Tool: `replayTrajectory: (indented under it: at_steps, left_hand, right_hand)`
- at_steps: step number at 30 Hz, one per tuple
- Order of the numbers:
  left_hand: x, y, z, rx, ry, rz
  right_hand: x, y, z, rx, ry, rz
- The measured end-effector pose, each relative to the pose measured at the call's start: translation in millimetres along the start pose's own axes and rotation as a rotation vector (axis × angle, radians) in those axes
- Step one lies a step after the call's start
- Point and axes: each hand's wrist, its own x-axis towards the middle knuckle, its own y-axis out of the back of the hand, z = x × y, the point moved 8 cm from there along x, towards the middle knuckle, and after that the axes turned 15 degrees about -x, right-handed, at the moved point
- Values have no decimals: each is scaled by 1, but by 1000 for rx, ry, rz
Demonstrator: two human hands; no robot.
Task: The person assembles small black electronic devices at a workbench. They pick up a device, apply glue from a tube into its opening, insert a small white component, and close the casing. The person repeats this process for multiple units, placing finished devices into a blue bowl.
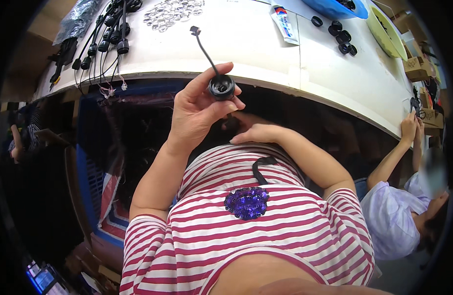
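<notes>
Black round connector [221, 87] pinched in left hand [194, 110] off the table's [266, 49] near edge, right hand [258, 133] grip hidden; loose pinch could drop it.

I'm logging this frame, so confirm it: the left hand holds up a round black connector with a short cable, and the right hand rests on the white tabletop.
Not quite. The left hand does hold up the round black connector with its short cable, but the right hand is not on the white tabletop. The head view shows it lower, below the table edge, in front of the striped shirt.
</notes>
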Motion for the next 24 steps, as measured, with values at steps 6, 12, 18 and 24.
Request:
replayTrajectory:
  at_steps: [6, 12, 18, 24]
  left_hand:
    - [-1, -7, 10, 17, -51, -7]
    - [-4, -13, 9, 67, 11, -10]
    - [-9, -28, 11, 116, 32, -62]
    - [-20, -36, 10, 210, 71, -67]
  right_hand:
    - [18, -21, 49, 58, -176, 9]
    - [11, -21, 19, -272, 116, 115]
    - [18, -33, 15, -393, 101, 25]
    - [31, -45, 30, -465, 28, 62]
